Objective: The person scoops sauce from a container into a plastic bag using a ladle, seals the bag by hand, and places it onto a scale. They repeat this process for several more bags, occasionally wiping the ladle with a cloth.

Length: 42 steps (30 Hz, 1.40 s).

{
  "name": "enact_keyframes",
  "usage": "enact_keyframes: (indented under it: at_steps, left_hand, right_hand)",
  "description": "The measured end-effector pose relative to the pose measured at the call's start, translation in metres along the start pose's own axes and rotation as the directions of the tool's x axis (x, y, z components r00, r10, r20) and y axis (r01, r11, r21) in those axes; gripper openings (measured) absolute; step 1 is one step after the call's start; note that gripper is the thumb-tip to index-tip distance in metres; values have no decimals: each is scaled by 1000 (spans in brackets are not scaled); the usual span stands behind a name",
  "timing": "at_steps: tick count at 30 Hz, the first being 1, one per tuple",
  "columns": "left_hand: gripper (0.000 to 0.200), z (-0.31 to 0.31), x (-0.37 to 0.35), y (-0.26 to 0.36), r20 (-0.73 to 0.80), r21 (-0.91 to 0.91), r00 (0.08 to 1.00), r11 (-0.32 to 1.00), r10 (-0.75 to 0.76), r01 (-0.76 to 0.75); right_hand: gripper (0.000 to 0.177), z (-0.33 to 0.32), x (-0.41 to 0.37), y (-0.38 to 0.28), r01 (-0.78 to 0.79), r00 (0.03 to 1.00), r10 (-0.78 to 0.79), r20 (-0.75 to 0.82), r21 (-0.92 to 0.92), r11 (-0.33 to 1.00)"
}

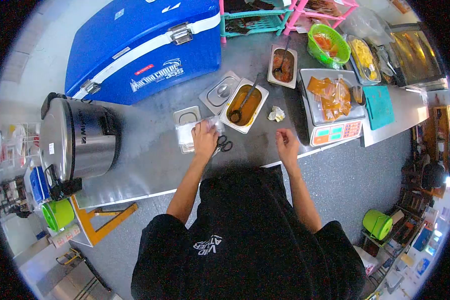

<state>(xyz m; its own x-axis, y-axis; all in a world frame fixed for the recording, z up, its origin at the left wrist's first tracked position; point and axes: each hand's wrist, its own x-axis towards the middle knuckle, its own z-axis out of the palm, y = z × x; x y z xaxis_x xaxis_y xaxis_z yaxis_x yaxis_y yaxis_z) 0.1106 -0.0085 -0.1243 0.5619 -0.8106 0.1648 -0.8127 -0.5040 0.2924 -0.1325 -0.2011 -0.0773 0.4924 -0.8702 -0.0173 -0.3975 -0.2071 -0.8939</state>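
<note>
My left hand (205,139) presses its bent fingers onto a stack of clear plastic bags (186,136), gripping the top of it. The bags lie over a steel lid (187,115). Beside that hand are black-handled scissors (225,145), flat on the steel table. My right hand (287,146) hovers by the table's front edge, fingers curled together, with nothing visible in them. Between the hands and farther back sits a steel pan (258,117) of orange-brown sauce, a black ladle (246,103) resting in it. A crumpled wrapper (276,114) lies to its right.
Another steel pan (290,82) holds reddish food and a spoon. Filled sauce bags (330,97) lie on a scale (336,132). A blue cooler (150,55) and a large steel pot (77,137) stand left. A green basket (315,47) and a teal board (378,107) are right.
</note>
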Motion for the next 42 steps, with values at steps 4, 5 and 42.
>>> enact_keyframes:
  at_steps: [4,5,42]
  left_hand:
    - [16,13,-4,-5,-70,-160,997,987,-24,12]
    - [14,15,-4,-8,-91,-276,994,960,-65,38]
    - [29,-137,17,24,299,-942,873,25,-384,334]
  right_hand:
    - [12,4,-4,-15,22,1000,-21,22,-42,999]
    - [12,5,-5,-16,24,1000,-23,22,-51,998]
    - [21,90,-23,-131,-570,712,81,698,506,648]
